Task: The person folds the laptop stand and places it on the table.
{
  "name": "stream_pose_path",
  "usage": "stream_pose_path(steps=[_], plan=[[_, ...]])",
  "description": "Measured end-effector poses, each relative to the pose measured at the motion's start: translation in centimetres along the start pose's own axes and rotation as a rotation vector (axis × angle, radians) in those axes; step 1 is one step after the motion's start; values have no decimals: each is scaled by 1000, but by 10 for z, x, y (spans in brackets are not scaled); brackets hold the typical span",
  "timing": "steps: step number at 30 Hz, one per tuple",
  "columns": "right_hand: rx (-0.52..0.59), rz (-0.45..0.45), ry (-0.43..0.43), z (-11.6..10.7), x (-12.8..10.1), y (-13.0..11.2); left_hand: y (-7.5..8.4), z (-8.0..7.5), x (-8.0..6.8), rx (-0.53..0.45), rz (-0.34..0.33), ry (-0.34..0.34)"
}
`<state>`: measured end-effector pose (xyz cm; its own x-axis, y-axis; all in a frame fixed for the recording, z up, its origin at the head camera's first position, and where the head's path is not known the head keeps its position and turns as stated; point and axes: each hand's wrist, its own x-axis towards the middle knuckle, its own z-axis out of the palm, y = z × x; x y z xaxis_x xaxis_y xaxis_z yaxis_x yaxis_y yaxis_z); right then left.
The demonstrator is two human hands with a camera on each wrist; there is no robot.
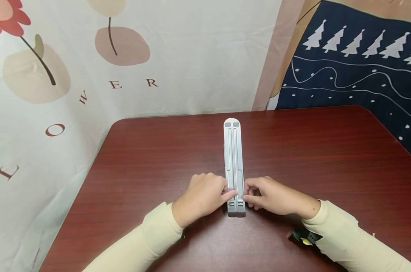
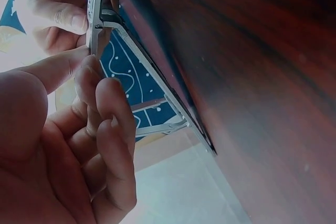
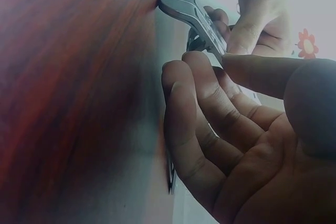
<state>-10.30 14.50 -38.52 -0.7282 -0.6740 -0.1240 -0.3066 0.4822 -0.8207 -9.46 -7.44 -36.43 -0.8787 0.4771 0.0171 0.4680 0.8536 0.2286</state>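
- Hands at 6 o'clock: your left hand and right hand pinch the near end of the folded grey stand from either side.
- Stand lies flat mid-table, pointing to 12.
- Likely rigid, light, smooth; hold the side rails.

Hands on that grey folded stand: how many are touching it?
2. The left hand pinches the grey folded stand from its left side near the close end; the right hand pinches it from the right, opposite.
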Motion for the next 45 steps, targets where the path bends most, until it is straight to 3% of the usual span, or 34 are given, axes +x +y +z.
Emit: stream_pose_path(steps=[9, 15, 18, 24, 28, 36, 45], plan=[[-28, -35, -1, -1, 1, 1, 0, 0, 0, -16, -23, -9], [-74, -66, 2, -15, -1, 2, 1, -1, 2, -34, -26, -9], [-73, -32, 70, -28, -2, 0, 2, -2, 3, -34, -21, -11], [-129, -3, 335, -60, 8, -12, 2, -2, 4, -26, -10, -11], [-142, 1, 425, -78, 22, -21, 1, -1, 4, -33, -18, -11], [-89, 43, 450, -101, 56, -32, 0, 0, 2, -44, -30, -4], [-37, 57, 460, -108, 83, -37, 1, 1, 3, -44, -24, 8]])
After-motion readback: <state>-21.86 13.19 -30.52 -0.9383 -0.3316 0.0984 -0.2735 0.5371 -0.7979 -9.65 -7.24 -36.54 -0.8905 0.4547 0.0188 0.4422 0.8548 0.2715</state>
